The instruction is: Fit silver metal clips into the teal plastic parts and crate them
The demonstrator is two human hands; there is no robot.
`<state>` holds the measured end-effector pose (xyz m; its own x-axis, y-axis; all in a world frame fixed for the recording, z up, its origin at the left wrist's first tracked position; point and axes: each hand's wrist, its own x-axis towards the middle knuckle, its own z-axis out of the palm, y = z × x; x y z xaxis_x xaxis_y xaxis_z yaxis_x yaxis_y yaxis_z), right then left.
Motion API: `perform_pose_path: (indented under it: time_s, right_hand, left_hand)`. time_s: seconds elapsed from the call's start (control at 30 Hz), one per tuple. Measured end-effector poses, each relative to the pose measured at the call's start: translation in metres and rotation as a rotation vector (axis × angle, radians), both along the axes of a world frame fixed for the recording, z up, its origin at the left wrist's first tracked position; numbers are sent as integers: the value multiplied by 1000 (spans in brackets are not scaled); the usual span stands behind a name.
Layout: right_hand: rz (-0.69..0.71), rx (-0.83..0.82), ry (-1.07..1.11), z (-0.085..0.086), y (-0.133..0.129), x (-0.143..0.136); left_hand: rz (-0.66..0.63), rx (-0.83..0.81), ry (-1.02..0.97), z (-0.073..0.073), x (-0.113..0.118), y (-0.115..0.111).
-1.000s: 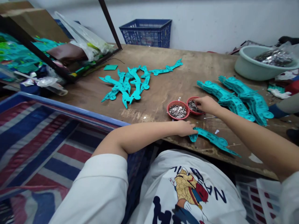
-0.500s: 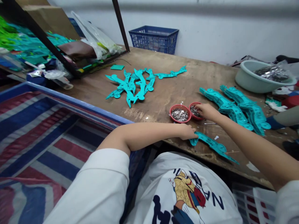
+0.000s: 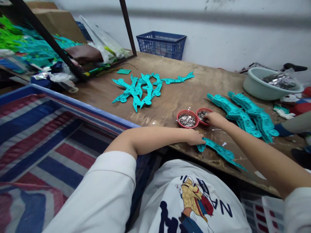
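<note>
My left hand [image 3: 195, 137] grips the left end of a long teal plastic part [image 3: 222, 152] lying at the table's front edge. Over the smaller red basket [image 3: 199, 124], which holds small metal pieces, is my right hand [image 3: 213, 119]; its fingers are closed at the pieces, and what they hold is too small to tell. A second red basket [image 3: 179, 123] with shiny metal bits touches it on the left. Two stacks of teal parts [image 3: 239, 116] lie right of the baskets, behind my right forearm. A loose pile of teal parts [image 3: 147, 92] sits farther back on the left.
A blue striped-lined bin [image 3: 97, 114] stands left of the table [image 3: 170, 103]. At the back is a blue crate [image 3: 161, 45]. On the right are a pale tub [image 3: 257, 89] with bagged metal pieces and another person's arm [image 3: 297, 122]. A dark post rises at the left.
The camera view has shifted slightly. My right hand has moved a little to the right at the smaller basket, its fingers still at the metal pieces. My left hand keeps its grip on the teal part.
</note>
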<state>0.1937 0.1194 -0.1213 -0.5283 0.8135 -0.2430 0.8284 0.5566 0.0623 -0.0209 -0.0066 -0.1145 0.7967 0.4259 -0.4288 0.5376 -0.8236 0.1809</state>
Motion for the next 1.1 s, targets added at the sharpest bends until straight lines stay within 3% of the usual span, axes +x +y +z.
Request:
perform_pose_path:
  time_s: [0.2,0.43,0.6,0.73,0.83,0.93,1.0,1.1]
  right_hand:
    - [-34,17,-43,6,0,-2]
    - [-98,121,87,11,-7,8]
    - [-125,147,198,11,-8,8]
    - [-101,97,305,22,-10,17]
    - [-25,105,481,36,-30,42]
    - [33,66,636,46,-68,78]
    - [23,-15,660,45,-95,99]
    - [4,-122,617,30,-125,124]
  left_hand:
    - [24,8,-45,-4,0,2]
    - [15,22,-42,-3,-1,2]
    - [16,53,-42,7,-2,-2]
    - [16,52,-16,23,-3,-6]
    - [2,25,26,33,-4,-9]
    - [-34,-5,68,38,-5,-11]
    - [-59,16,86,39,-5,-9]
    - [-146,62,84,34,-6,-4]
